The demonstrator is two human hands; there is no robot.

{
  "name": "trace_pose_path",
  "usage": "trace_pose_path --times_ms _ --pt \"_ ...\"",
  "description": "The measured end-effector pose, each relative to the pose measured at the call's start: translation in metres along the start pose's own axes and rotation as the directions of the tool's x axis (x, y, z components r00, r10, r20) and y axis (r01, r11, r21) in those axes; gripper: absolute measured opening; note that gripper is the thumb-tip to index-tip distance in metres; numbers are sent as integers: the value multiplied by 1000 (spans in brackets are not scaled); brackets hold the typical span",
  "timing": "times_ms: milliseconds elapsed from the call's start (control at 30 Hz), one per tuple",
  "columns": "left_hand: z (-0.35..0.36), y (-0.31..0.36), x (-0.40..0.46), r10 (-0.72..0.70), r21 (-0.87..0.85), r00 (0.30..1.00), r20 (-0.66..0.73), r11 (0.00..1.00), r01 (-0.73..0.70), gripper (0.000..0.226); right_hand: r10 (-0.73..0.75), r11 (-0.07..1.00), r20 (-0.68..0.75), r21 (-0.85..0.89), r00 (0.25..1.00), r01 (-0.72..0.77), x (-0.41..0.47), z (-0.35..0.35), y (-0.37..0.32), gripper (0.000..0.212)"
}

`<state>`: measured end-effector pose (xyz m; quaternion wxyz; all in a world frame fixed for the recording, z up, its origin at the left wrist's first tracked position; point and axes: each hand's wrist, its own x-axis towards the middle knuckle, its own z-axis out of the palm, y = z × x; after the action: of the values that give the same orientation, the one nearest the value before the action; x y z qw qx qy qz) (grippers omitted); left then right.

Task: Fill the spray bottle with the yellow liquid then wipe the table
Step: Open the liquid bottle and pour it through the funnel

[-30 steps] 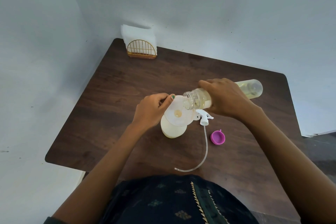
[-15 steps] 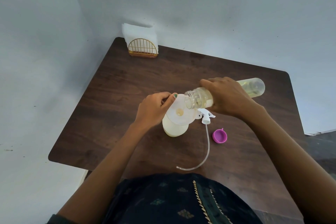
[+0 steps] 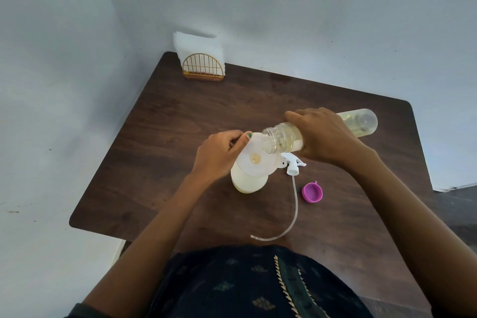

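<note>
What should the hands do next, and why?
Probably keep tipping the clear bottle in the right hand a little further. Its open mouth hangs over the funnel, which the left hand pinches at the rim on top of the spray bottle. Yellow liquid sits in the clear bottle, and the sprayer head and pink cap lie off on the table.

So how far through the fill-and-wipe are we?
Done: the spray head is off and lies on the table; the purple cap is off too. In hand: the right hand tips the clear bottle over the funnel, which the left hand steadies on the spray bottle, already holding some liquid. Left: finish pouring, refit the head, wipe; napkins untouched.
</note>
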<state>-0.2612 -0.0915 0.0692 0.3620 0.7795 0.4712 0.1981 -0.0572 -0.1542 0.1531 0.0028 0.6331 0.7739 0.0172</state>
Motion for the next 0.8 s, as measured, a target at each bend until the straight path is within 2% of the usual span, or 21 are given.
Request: trace_pose_path --times_ms 200,467,800 --pt "-1 1 0 2 19 1000 -2 1000 -2 37 -6 1000 13 3 1000 6 0 -1 0 35" --pt "-1 0 -1 5 -4 1000 -3 1000 -5 47 -8 1000 6 7 1000 8 0 -2 -1 34" --pt "-1 1 -1 5 1 1000 3 1000 -5 40 -13 1000 10 14 1000 13 0 -3 -2 35"
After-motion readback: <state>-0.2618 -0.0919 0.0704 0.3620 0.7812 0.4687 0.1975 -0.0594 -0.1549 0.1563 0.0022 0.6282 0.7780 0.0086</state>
